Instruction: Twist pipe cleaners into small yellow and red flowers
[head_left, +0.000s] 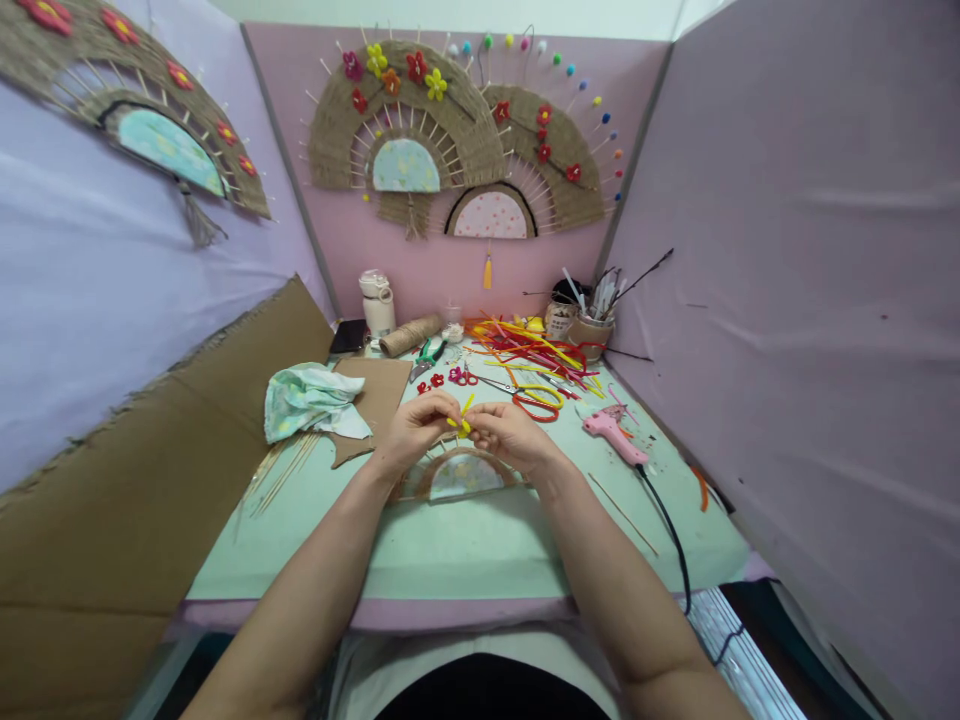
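Two hands pinched one yellow fuzzy stem, left hand and right hand each with fingertips closed on it, above the half-round fan. Shaping judged partial: the middle was bunched, one straight end stuck up unbent; finer detail too small to tell. Finished: small red flowers and a magenta flower, lying beyond the hands. Unworked: the heap of coloured stems.

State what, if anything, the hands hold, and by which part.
Left hand and right hand pinch a yellow fuzzy piece from either side; exact contact is unclear.
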